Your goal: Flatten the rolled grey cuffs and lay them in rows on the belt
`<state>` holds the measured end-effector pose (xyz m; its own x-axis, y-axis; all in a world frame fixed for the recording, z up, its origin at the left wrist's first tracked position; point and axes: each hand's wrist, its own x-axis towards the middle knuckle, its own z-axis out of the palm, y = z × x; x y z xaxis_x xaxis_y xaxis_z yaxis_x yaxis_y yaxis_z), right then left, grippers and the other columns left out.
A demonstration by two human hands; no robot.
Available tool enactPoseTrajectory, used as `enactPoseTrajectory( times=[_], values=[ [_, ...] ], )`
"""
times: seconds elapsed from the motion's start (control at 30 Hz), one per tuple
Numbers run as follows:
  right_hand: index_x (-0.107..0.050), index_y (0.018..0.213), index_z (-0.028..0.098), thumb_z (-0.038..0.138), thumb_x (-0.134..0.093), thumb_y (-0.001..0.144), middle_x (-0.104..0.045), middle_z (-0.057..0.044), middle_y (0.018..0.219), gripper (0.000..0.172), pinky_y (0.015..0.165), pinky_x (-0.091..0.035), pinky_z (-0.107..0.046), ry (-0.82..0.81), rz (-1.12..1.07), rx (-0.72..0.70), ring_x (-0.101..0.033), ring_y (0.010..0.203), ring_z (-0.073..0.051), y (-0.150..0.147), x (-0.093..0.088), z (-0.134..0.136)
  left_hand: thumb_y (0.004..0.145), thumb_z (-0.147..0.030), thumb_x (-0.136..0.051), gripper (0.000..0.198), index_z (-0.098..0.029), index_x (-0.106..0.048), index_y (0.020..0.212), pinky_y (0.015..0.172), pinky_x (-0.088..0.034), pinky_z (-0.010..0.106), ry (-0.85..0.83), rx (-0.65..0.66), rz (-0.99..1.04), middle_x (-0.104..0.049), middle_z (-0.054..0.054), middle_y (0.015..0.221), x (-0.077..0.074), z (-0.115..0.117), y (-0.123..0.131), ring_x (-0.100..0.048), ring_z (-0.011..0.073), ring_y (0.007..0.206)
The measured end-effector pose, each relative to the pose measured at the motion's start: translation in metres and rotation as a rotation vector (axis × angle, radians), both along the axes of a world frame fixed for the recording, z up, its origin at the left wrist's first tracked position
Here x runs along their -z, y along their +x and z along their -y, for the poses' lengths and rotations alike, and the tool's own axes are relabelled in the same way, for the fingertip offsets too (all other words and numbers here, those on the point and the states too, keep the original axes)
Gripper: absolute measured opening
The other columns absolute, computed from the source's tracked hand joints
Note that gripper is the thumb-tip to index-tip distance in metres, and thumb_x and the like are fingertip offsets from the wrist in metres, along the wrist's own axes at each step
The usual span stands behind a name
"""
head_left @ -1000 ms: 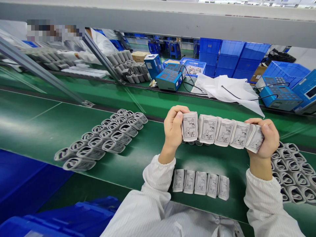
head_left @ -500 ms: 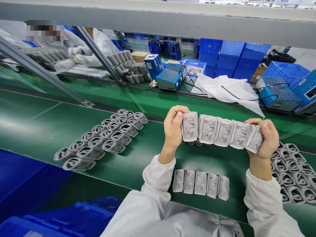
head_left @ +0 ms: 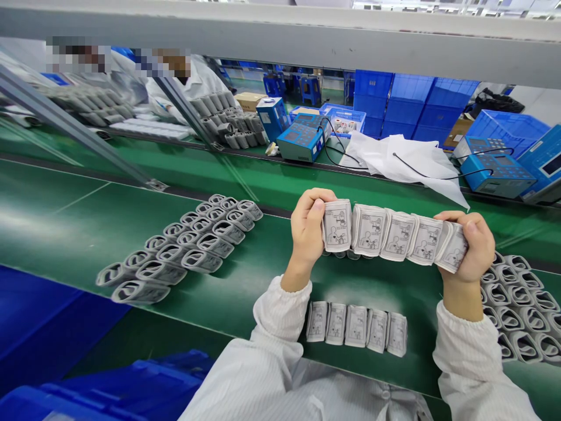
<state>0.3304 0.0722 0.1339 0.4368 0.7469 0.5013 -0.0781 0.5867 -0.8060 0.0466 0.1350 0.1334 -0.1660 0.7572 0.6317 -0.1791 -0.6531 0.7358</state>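
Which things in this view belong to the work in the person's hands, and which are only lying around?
Belong to the work: left hand, right hand, five folded printed cuffs held between them, five folded cuffs on the belt, looped grey cuffs at left, more at right.
Lying around: blue electronic boxes, blue crates, white plastic sheet.

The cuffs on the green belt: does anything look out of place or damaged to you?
Nothing looks spilled or damaged. Only the end cuff by the right hand looks odd: it leans more sharply than the others in the held row.
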Motion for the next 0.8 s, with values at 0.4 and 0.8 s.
enactPoseTrajectory(
  times=[0.4,0.8],
  values=[
    [-0.065,0.095,0.024,0.029,-0.08,0.102,-0.08,-0.011,0.131,0.017,0.098,-0.066,-0.043,-0.183,1.112,-0.254,-0.08,0.118,-0.027,0.043,0.069,0.057,0.095,-0.037,-0.091,0.029,-0.024,-0.069,0.107,0.116,-0.059,0.049,-0.084,0.381,-0.855,-0.072,0.015,0.143,0.099,0.037,-0.076,-0.072,0.0308,0.134],
    [-0.06,0.159,0.017,0.051,-0.074,0.106,-0.08,-0.02,0.139,0.064,0.101,-0.066,-0.053,-0.453,1.738,-0.392,-0.081,0.121,-0.04,-0.075,0.102,0.03,0.095,-0.028,-0.085,0.05,-0.023,-0.071,0.142,0.12,-0.059,0.047,-0.249,0.519,-0.939,-0.077,0.014,0.141,0.151,0.054,-0.046,-0.075,0.0316,0.133]
  ],
)
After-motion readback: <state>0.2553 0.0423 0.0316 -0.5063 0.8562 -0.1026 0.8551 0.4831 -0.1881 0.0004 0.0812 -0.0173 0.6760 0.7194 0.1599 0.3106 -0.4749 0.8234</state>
